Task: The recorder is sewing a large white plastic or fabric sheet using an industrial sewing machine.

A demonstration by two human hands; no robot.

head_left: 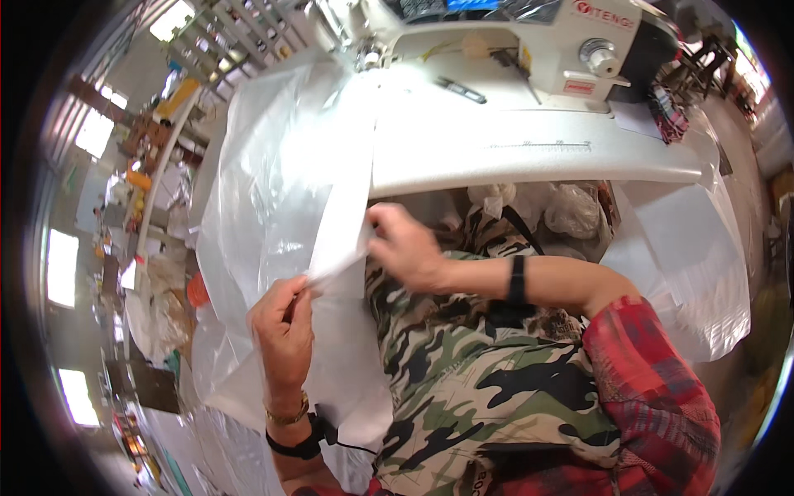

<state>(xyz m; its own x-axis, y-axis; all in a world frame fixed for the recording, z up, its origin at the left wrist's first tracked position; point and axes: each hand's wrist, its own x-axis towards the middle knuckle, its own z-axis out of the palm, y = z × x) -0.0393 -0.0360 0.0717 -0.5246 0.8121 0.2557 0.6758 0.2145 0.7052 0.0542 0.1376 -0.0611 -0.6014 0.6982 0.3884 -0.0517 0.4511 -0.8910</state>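
Note:
A large sheet of clear plastic film (273, 190) hangs from the white sewing table (529, 149) down over my lap. A white strip (343, 215) runs along its edge. My left hand (284, 331) pinches the lower end of the strip and film between thumb and fingers. My right hand (405, 248) grips the same edge a little higher, to the right. Both hands are in front of my camouflage trousers (463, 372).
A white sewing machine (529, 41) stands on the table at the top, with a dark tool (461, 89) lying on its bed. More clear plastic (703, 248) drapes at the right. A cluttered workshop floor and shelves (149, 207) lie to the left.

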